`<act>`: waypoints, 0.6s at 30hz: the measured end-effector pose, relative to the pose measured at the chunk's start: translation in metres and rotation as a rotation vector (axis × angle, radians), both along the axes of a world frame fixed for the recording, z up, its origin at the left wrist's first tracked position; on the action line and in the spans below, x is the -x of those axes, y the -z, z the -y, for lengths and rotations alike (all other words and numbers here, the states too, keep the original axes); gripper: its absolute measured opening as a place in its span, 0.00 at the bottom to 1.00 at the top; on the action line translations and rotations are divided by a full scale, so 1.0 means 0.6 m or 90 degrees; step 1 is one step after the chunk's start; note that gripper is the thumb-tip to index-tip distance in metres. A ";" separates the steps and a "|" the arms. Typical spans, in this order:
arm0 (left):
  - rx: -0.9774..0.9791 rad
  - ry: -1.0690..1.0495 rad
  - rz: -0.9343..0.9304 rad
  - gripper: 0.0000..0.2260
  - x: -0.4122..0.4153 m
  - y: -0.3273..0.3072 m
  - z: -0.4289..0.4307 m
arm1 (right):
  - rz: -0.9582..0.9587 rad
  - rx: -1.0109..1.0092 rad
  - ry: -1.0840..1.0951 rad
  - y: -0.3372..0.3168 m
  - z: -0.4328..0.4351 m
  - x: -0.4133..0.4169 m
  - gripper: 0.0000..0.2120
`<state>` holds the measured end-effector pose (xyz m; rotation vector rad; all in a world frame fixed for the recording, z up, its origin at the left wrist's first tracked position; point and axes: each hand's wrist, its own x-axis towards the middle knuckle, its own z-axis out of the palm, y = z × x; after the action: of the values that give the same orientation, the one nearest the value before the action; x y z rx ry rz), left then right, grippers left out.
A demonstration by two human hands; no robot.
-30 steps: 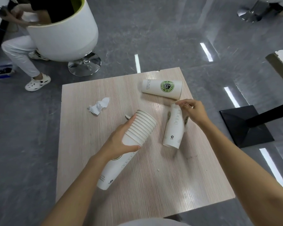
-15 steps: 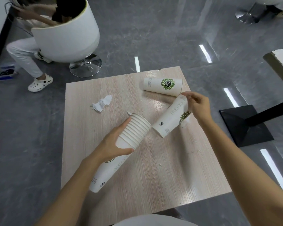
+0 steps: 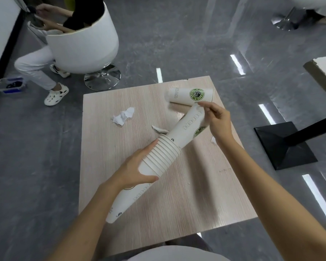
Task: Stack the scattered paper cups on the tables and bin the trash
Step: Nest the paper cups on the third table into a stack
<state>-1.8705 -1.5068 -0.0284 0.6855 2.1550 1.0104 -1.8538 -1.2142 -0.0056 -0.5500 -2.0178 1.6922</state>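
Observation:
My left hand (image 3: 134,169) grips a long stack of white paper cups (image 3: 158,157), held slanted over the wooden table (image 3: 186,194). My right hand (image 3: 217,121) holds the rim end of a single white cup (image 3: 188,128) with a green logo, its base entering the open end of the stack. Another logo cup (image 3: 190,94) lies on its side at the table's far right edge. A crumpled white tissue (image 3: 123,116) lies at the far left. A small torn scrap (image 3: 159,129) sits just beyond the stack, and a tiny white bit (image 3: 213,139) lies under my right wrist.
A white tub chair (image 3: 83,48) on a chrome foot stands beyond the table's left corner, with a person in white trousers (image 3: 34,68) seated there. A black table base (image 3: 284,144) is on the floor at right, and another table's corner (image 3: 324,72) shows at far right.
My right hand lifted the single cup off the table, swung its base toward the stack and pushed it into the stack's open end. The left hand tilted the stack up to meet it.

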 end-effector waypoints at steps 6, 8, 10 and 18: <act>-0.012 0.002 -0.003 0.47 -0.009 -0.005 0.002 | 0.049 0.018 -0.070 0.011 0.056 -0.023 0.14; -0.011 0.001 -0.008 0.47 -0.010 -0.006 0.002 | 0.064 0.037 -0.097 0.011 0.076 -0.033 0.13; -0.008 0.000 -0.011 0.48 -0.012 -0.006 0.003 | 0.074 0.046 -0.126 0.013 0.093 -0.043 0.13; -0.002 0.002 -0.028 0.48 -0.015 -0.008 0.001 | 0.100 0.040 -0.201 0.015 0.119 -0.067 0.14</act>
<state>-1.8615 -1.5076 -0.0235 0.7188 2.1891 1.0053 -1.8138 -1.2859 -0.0143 -0.4119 -2.2660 1.9524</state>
